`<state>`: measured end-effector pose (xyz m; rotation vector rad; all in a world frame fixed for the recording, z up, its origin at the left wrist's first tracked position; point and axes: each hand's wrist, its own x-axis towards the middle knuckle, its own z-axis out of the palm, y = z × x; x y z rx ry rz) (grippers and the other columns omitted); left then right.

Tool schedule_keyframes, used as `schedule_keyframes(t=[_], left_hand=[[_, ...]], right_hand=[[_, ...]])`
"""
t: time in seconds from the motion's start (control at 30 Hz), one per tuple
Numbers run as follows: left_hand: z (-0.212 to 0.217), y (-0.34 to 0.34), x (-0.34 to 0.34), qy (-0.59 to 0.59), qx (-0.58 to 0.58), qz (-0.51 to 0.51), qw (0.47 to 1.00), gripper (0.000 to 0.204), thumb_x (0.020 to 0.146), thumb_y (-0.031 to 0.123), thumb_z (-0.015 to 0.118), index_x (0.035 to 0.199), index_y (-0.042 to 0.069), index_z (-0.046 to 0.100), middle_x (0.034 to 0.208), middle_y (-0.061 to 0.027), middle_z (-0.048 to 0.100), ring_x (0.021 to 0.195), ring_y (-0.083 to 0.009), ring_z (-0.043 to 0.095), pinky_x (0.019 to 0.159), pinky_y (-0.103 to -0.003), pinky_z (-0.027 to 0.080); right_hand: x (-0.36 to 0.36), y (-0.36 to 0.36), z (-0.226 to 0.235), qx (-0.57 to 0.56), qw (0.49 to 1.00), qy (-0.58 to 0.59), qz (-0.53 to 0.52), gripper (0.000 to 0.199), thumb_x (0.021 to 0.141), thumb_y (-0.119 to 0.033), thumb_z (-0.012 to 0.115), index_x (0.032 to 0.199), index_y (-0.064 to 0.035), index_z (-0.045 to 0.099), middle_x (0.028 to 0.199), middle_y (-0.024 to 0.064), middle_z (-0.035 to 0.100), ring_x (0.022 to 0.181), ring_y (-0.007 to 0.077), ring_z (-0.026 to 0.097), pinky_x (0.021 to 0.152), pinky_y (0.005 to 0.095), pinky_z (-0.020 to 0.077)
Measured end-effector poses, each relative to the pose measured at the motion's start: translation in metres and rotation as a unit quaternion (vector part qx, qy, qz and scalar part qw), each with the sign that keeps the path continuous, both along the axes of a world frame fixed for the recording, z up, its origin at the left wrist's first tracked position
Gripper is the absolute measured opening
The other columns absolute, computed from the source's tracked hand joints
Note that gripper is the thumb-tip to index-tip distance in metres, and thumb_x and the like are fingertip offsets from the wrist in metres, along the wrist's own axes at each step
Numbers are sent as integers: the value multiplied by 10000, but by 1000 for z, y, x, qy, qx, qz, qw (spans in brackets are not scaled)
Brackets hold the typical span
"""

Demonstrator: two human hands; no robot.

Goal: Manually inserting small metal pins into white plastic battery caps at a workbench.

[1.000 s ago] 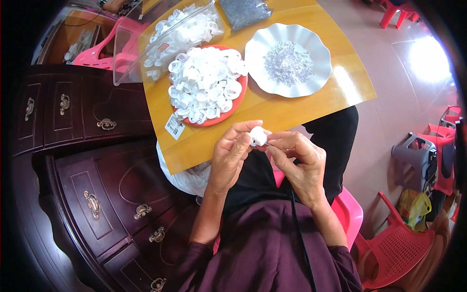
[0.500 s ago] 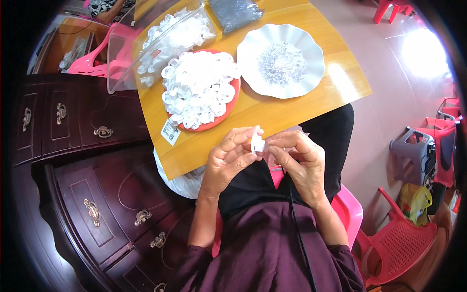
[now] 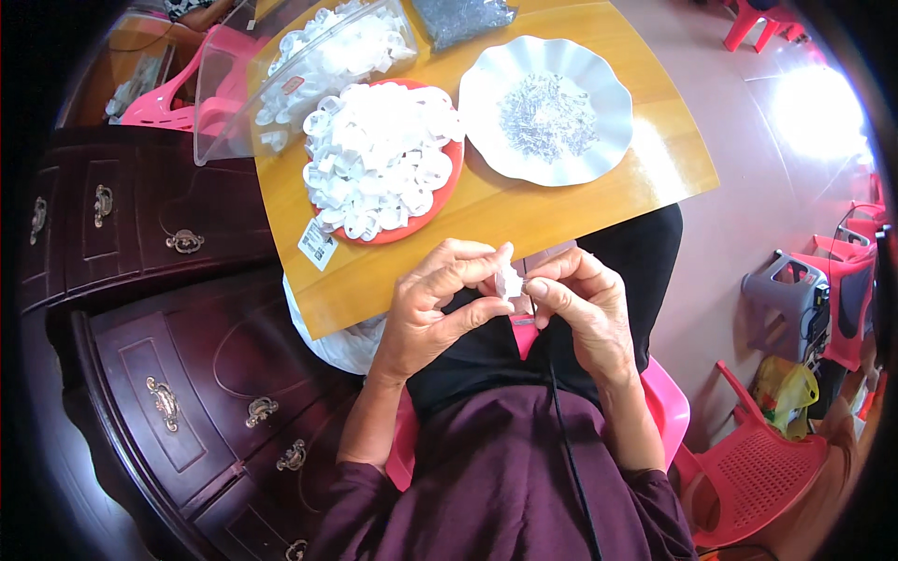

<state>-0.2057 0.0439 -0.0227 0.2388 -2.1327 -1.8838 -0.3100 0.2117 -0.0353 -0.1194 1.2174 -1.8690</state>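
My left hand [image 3: 440, 304] pinches a small white plastic piece [image 3: 508, 282] between thumb and fingers, over my lap just off the table's near edge. Against the piece's right side, my right hand [image 3: 591, 313] has its thumb and forefinger pressed together; whatever sits between them is too small to make out. Beyond my hands, a red plate [image 3: 453, 176] carries a heap of similar white plastic pieces [image 3: 379, 159]. To its right, a white wavy-rimmed dish [image 3: 606, 150] holds many thin, shiny, clear or silvery slivers [image 3: 547, 117].
A clear plastic bin [image 3: 224, 122] with more white pieces leans at the table's far left. Behind the dish lies a dark plastic bag [image 3: 460, 19]. Dark wooden drawers [image 3: 159, 327] stand left; a pink chair [image 3: 758, 467] and grey stool [image 3: 786, 304] are right.
The white piece has turned in my left fingers. My right thumb and forefinger have closed together and now meet its side. The whole view has shifted slightly.
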Motion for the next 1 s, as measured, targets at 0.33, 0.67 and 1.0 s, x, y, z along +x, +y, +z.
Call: schedule_keyframes(t=[0.33,0.67,1.0], left_hand=[[-6,-3,-11,-15,13,-24,1000,297,764,35,799,1040,22,688,1057,-71,632,803,-133,644,732,-271,529],[36,-53,-61,-45,-173,-42,983,306,804,-17,725,1103,10,664,982,-65,628,853,-135,621,758,-270,517],[84,-210,-97,-20,-436,251,864,391,893,73,677,1281,99,630,1161,-58,630,966,-165,622,835,-299,527]], right_hand=[[-10,1,3,-2,1000,13,17,88,900,-62,703,937,8,662,910,59,676,653,58,577,588,190,480],[-61,-31,8,157,906,394,-1,152,869,-103,721,971,3,682,757,64,668,665,115,616,625,258,500],[-110,-58,4,327,733,596,-25,135,854,-157,682,975,-99,669,956,60,630,928,264,636,766,388,524]])
